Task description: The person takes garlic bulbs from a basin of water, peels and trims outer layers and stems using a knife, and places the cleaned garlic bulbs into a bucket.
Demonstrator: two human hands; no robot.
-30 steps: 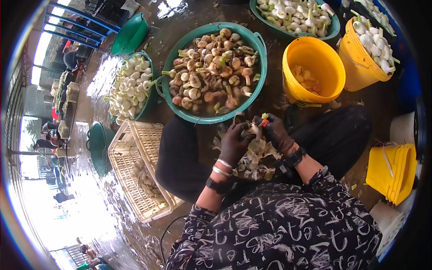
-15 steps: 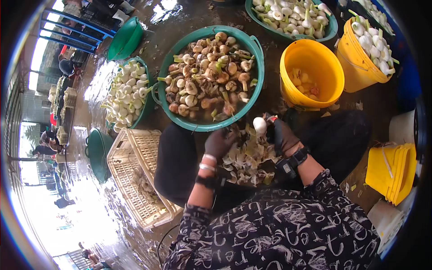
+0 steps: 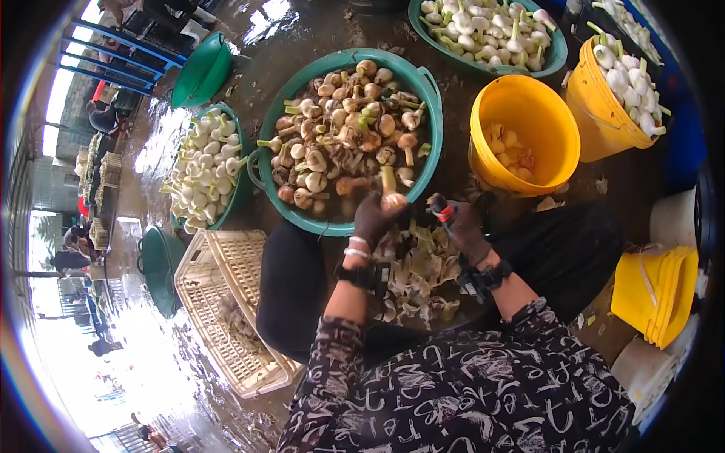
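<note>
My left hand (image 3: 375, 219), in a dark glove, is closed around an unpeeled garlic bulb (image 3: 393, 201) whose thick stem points up. It is at the near rim of a green tub (image 3: 266, 121) heaped with dirty, brownish garlic bulbs (image 3: 351, 124). To its right, my gloved right hand (image 3: 464, 232) grips a small tool with a red and black handle (image 3: 444, 211); I cannot make out its blade. Loose garlic skins (image 3: 419, 279) lie in a pile between my legs, below both hands.
Cleaned garlic fills a left tub (image 3: 208, 166), a far tub (image 3: 491, 34) and a yellow bucket (image 3: 604, 124). Another yellow bucket (image 3: 559, 113) holds a few pale pieces. A cream plastic crate (image 3: 226, 302) lies tilted at my left; stacked yellow containers (image 3: 653, 294) stand right. The floor is wet.
The white peeled bulb at my right hand is gone from view. My left hand now holds an unpeeled bulb by the tub. The view has shifted slightly.
</note>
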